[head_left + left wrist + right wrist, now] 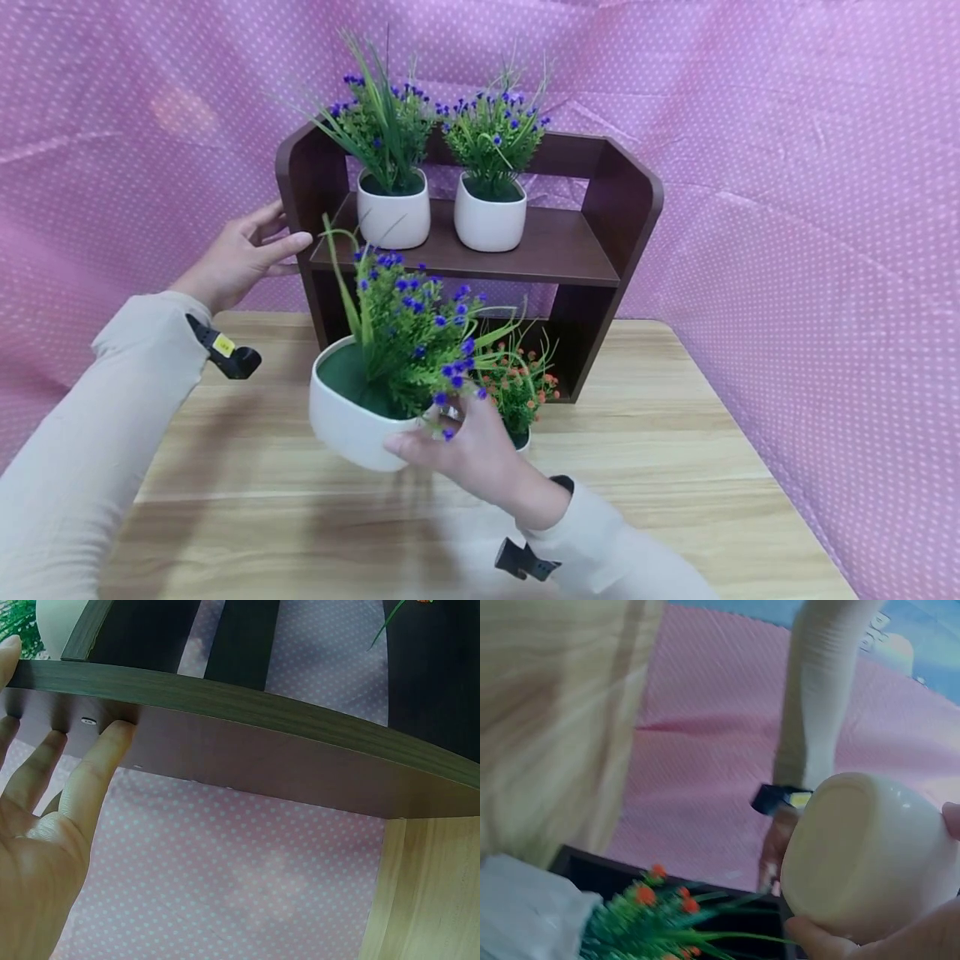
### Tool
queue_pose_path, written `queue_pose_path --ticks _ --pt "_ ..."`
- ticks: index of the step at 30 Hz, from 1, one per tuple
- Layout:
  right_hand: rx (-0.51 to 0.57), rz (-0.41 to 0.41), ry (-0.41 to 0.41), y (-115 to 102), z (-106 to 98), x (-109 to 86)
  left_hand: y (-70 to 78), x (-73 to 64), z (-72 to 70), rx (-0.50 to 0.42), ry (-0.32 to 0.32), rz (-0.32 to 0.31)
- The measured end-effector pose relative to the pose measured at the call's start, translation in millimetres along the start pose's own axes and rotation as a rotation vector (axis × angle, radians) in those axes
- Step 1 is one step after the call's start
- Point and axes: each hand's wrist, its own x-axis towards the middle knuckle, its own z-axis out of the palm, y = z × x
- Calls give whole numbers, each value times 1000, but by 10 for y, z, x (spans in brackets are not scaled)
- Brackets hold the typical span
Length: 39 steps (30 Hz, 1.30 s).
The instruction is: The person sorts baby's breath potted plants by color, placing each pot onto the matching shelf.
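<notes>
Clearly, the right hand point(468, 446) is gripping a pot point(351, 427) by its near side, thumb on the outer wall, and the pot is hanging tilted in front of the shelf point(558, 246). The left hand point(243, 250) is pressing nearly straight fingers against the shelf's left side. Two more pots point(393, 223) are standing on its upper board; an orange-flowered plant point(517, 387) is standing near its lower front. I'm thinking the pot wants levelling, with the grip staying clear of the purple flowers point(408, 321), while the left hand is probably steadying the shelf.
</notes>
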Motion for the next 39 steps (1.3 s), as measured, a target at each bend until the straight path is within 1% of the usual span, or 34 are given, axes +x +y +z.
queue_pose_path --ticks 2,8,13,16,21,23,27,30,34,37,39 --pt "-19 -21 3 -37 -65 11 1 -4 0 -6 0 -1" --pt "-68 -6 54 -149 -218 44 2 -9 -11 27 7 -17" --pt "-108 -48 89 -221 -345 87 5 -12 -19 37 12 -25" --pt "-98 -58 115 -278 -432 110 5 -8 -15 26 15 -23" --pt "-25 -49 182 -379 -590 154 2 0 -5 13 15 -17" --pt "13 -59 207 -411 -661 178 -1 1 -5 12 14 -17" --pt "11 -82 293 -431 -810 232 0 6 -5 24 5 -22" --pt "41 -86 369 -409 -899 280 9 13 -1 26 -2 -28" --pt "99 -133 427 -376 -995 352 7 21 -2 18 -2 -27" --pt "98 -174 465 -365 -1076 401 1 21 -8 15 3 -24" --pt "81 -192 503 -362 -1134 428 3 19 -11 18 7 -24"
